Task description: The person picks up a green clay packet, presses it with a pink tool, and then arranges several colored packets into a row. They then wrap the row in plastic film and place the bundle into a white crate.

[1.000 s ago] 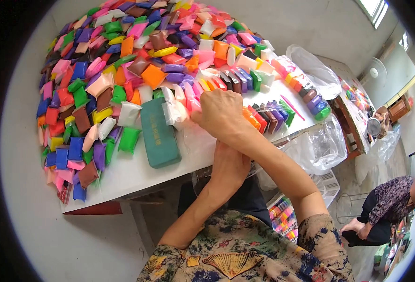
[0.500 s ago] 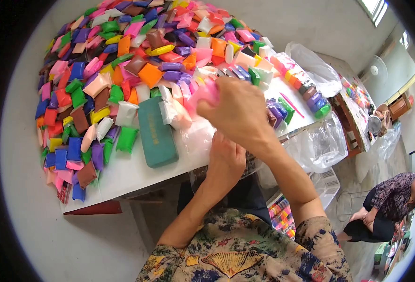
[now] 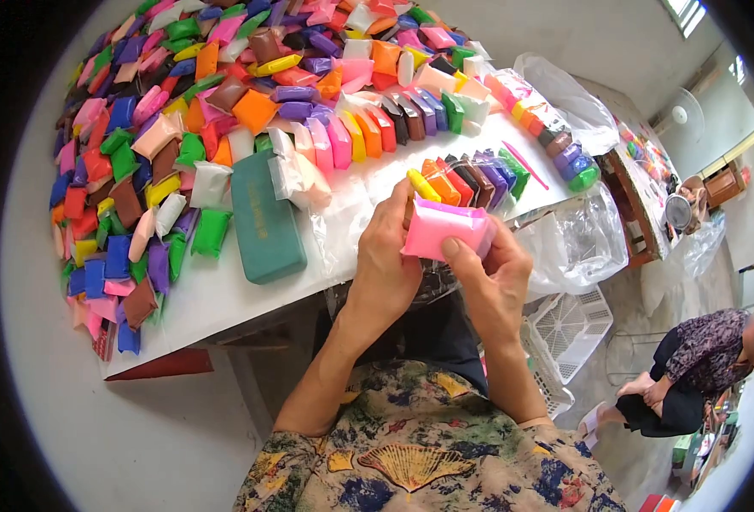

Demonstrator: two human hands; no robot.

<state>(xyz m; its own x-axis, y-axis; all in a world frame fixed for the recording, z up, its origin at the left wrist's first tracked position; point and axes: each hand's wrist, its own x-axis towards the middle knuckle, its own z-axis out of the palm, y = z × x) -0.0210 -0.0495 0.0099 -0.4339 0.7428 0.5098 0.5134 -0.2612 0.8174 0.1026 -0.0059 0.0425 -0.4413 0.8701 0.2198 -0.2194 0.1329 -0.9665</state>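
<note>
A pink packet [image 3: 445,229], soft and wrapped in clear film like modelling clay, is held up in front of me. My right hand [image 3: 492,277] pinches its right side, thumb on the front. My left hand [image 3: 385,252] is closed at the packet's left edge; its fingertips are partly hidden behind the packet. Just beyond, a short row of packets [image 3: 462,183] in yellow, orange, red, black, brown, purple and green lies in clear plastic. Behind that stands a longer row of coloured packets [image 3: 390,124]. Left of my hands is a green box-shaped case [image 3: 266,224].
A large heap of coloured packets [image 3: 155,136] covers the table's left and back. At right lie a pink stick [image 3: 526,165], a filled clear bag [image 3: 548,136] and loose plastic bags [image 3: 577,256]. White baskets [image 3: 571,333] stand below. Another person [image 3: 693,375] sits at far right.
My right hand has come down and toward me from the longer row, bringing the pink packet beside my left hand. The rows of packets are now uncovered to view. The camera view has shifted slightly.
</note>
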